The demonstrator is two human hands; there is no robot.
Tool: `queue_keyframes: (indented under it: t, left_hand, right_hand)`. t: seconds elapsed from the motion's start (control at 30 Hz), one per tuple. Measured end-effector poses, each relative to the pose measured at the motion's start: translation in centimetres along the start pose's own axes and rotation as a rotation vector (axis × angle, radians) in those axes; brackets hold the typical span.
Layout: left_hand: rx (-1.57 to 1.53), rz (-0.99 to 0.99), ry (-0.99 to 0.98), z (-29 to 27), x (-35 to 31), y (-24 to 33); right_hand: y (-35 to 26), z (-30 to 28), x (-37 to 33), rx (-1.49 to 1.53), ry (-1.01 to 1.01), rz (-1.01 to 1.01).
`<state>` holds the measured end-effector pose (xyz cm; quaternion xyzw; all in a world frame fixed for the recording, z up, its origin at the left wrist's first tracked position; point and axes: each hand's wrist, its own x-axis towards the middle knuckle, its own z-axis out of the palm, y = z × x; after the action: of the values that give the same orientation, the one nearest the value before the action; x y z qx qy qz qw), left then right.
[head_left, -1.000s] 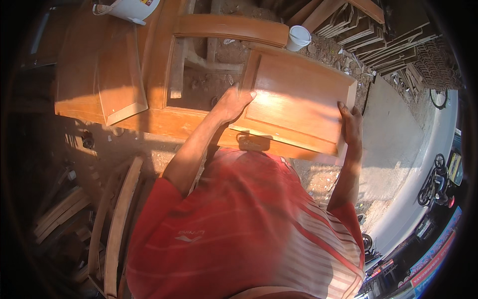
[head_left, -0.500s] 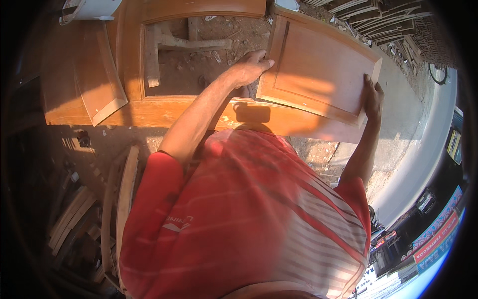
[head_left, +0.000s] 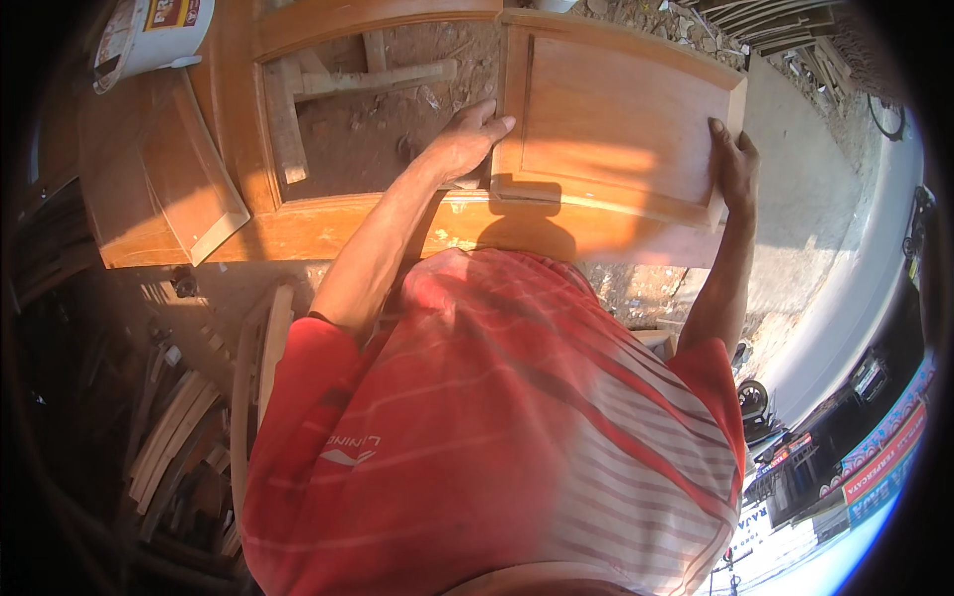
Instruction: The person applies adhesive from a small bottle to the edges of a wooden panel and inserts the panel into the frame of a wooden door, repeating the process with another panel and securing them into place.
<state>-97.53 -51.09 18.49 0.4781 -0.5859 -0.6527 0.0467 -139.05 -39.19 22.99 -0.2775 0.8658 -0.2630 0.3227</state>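
A rectangular wooden panel (head_left: 621,124) with a raised field and bevelled border lies over the right part of a large brown door frame (head_left: 328,230). My left hand (head_left: 464,144) grips the panel's left edge, thumb on top and the other fingers partly hidden below. At the opposite edge, my right hand (head_left: 735,167) holds the pale bevelled end, fingers on the rim. Left of the panel, an opening in the frame shows the ground. Sun lights the panel's lower left part, and a shadow crosses its near edge.
A second wooden panel (head_left: 169,164) rests on the frame's left end, near a white bucket (head_left: 149,50). Wood strips (head_left: 174,437) lie at lower left. Stacked slats (head_left: 780,20) stand at far right, beyond a concrete strip (head_left: 795,169). Timber pieces (head_left: 378,79) show through the opening.
The panel has turned slightly and now sits more squarely along the frame, its left edge more upright. Both hands have stayed on it. The whole view has shifted a little.
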Motion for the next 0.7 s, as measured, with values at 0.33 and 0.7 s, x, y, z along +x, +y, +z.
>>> queue_keyframes:
  t: [0.33,0.7]
  left_hand:
    - [-0.023,-0.021,-0.035,-0.2,0.7,-1.3]
    - [-0.024,0.002,-0.061,-0.3,0.5,-1.3]
  right_hand:
    - [-0.2,0.5,0.1,-0.018,-0.003,-0.012]
    - [-0.4,0.3,-0.1,0.015,-0.018,-0.015]
